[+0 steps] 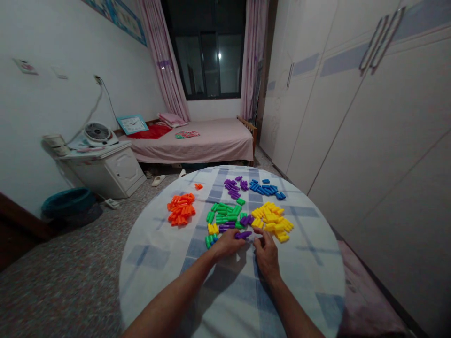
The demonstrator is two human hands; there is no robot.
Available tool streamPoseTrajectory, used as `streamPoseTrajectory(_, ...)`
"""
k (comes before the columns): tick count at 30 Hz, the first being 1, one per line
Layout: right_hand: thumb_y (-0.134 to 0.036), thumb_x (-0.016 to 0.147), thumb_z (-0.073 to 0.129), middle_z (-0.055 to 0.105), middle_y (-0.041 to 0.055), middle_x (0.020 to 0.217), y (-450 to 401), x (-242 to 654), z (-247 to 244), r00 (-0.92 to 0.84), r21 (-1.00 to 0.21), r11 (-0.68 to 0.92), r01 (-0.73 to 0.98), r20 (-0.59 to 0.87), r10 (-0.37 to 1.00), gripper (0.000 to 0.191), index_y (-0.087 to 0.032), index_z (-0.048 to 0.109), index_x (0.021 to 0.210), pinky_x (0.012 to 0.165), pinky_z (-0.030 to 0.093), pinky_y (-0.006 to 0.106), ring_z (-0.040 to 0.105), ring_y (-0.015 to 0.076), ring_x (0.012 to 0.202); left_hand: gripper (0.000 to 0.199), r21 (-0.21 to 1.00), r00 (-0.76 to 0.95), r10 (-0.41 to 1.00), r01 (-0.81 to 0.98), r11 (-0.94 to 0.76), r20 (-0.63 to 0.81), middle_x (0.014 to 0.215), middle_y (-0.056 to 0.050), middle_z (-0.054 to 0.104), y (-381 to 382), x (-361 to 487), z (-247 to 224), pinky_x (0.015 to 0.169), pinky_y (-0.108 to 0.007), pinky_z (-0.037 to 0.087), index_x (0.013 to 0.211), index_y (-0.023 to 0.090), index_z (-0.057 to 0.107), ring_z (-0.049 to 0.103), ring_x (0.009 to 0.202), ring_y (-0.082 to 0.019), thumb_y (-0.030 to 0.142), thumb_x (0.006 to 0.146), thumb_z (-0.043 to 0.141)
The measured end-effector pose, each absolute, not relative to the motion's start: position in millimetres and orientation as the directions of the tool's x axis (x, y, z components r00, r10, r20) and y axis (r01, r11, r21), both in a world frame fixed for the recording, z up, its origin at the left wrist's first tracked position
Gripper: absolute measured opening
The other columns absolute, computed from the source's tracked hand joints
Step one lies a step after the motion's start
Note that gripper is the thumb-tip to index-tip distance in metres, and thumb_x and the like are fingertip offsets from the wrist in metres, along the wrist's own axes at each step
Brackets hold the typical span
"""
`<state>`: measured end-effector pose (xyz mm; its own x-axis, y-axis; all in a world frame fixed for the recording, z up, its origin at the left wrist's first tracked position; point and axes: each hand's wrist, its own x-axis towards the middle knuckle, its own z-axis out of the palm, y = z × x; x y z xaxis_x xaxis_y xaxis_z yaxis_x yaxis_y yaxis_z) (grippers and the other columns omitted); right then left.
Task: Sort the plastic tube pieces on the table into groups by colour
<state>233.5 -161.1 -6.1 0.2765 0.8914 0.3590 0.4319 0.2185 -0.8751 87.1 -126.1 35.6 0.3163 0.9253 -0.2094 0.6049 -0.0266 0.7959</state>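
Left hand (226, 242) pinches a slim purple plastic block (245, 234), presumably leaving its right end accessible; right hand (267, 254) gapes, seemingly empty.

Your blocks (271, 217) come in five colours, too heaped to count; you have two hands (225, 245) (267, 257), one bench (303, 267), one bed (218, 136), one clock (133, 124), one fan (97, 132) and one bin (66, 201).

Left hand (227, 243) pinches; right hand (267, 254) curls, seemingly loose.
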Motion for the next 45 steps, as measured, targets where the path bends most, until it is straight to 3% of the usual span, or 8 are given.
streamPoseTrajectory(3, -0.025, 0.079, 0.044, 0.064, 0.0067, 0.094, -161, 233, -7, 0.267, -0.864, 0.235, 0.444, 0.379, 0.886, 0.027, -0.017, 0.061, 0.098, 0.074, 0.046, 0.031, 0.058, 0.0169, 0.076, 0.011, 0.823, 0.295, 0.914, 0.564, 0.07, -0.28, 0.05, 0.005, 0.049, -95, 81, 50, 0.041, -0.02, 0.03, 0.075, 0.013, 0.061, 0.04, 0.04, -0.007, 0.023, 0.073, 0.057)
streamPoseTrajectory(7, -0.023, 0.078, 0.044, 0.064, 0.0066, 0.094, -161, 232, -8, 0.253, -0.86, 0.253, 0.444, 0.391, 0.885, 0.027, -0.017, 0.062, 0.098, 0.076, 0.046, 0.03, 0.058, 0.0177, 0.081, 0.018, 0.829, 0.205, 0.96, 0.558, 0.043, -0.188, 0.057, 0.003, 0.055, -43, 80, 76, 0.044, -0.018, 0.036, 0.082, 0.012, 0.059, 0.046, 0.044, -0.007, 0.029, 0.077, 0.058)
streamPoseTrajectory(12, -0.02, 0.077, 0.042, 0.064, 0.007, 0.096, -163, 231, -4, 0.234, -0.856, 0.238, 0.459, 0.375, 0.897, 0.029, -0.017, 0.062, 0.099, 0.073, 0.047, 0.03, 0.059, 0.0172, 0.079, 0.038, 0.776, 0.078, 0.997, 0.627, -0.066, 0.021, 0.091, -0.008, 0.066, -2, 80, 90, 0.075, -0.027, 0.049, 0.113, 0.012, 0.053, 0.062, 0.087, -0.017, 0.028, 0.079, 0.058)
streamPoseTrajectory(15, -0.019, 0.077, 0.042, 0.064, 0.0066, 0.094, -164, 230, -2, 0.224, -0.856, 0.237, 0.459, 0.37, 0.902, 0.029, -0.017, 0.062, 0.098, 0.072, 0.047, 0.03, 0.059, 0.0169, 0.077, 0.041, 0.686, 0.087, 0.989, 0.712, -0.148, 0.122, 0.114, -0.014, 0.061, -7, 82, 78, 0.094, -0.037, 0.042, 0.118, 0.011, 0.051, 0.053, 0.112, -0.024, 0.023, 0.08, 0.055)
streamPoseTrajectory(20, -0.019, 0.076, 0.043, 0.064, 0.0065, 0.093, -162, 229, -3, 0.219, -0.861, 0.239, 0.449, 0.366, 0.905, 0.028, -0.017, 0.062, 0.097, 0.073, 0.047, 0.03, 0.059, 0.0173, 0.079, 0.033, 0.498, 0.32, 0.926, 0.781, -0.378, 0.202, 0.13, -0.009, 0.053, -28, 95, 55, 0.108, -0.03, 0.029, 0.113, 0.015, 0.059, 0.044, 0.124, -0.018, 0.016, 0.082, 0.05)
streamPoseTrajectory(30, -0.016, 0.077, 0.043, 0.064, 0.0062, 0.095, -163, 230, -8, 0.178, -0.846, 0.239, 0.476, 0.359, 0.916, 0.027, -0.018, 0.063, 0.095, 0.08, 0.047, 0.031, 0.06, 0.0181, 0.088, 0.031, 0.242, 0.516, 0.847, 0.812, -0.531, 0.126, 0.126, -0.011, 0.054, -5, 114, 37, 0.105, -0.035, 0.031, 0.115, 0.016, 0.055, 0.044, 0.122, -0.02, 0.026, 0.091, 0.039)
streamPoseTrajectory(35, -0.015, 0.076, 0.044, 0.064, 0.0059, 0.094, -161, 229, -7, 0.159, -0.848, 0.248, 0.469, 0.357, 0.92, 0.026, -0.019, 0.063, 0.093, 0.078, 0.047, 0.03, 0.06, 0.0182, 0.085, 0.031, 0.195, 0.527, 0.844, 0.822, -0.536, 0.096, 0.124, -0.007, 0.054, -4, 110, 36, 0.103, -0.03, 0.032, 0.117, 0.018, 0.052, 0.045, 0.119, -0.016, 0.024, 0.091, 0.036)
streamPoseTrajectory(45, -0.014, 0.077, 0.042, 0.064, 0.0043, 0.088, -164, 229, -5, 0.124, -0.832, 0.25, 0.495, 0.352, 0.928, 0.024, -0.019, 0.063, 0.088, 0.078, 0.045, 0.029, 0.06, 0.0179, 0.084, 0.027, 0.158, 0.498, 0.861, 0.847, -0.508, 0.099, 0.109, -0.012, 0.058, -8, 114, 34, 0.096, -0.035, 0.036, 0.1, 0.015, 0.061, 0.05, 0.109, -0.022, 0.028, 0.089, 0.04)
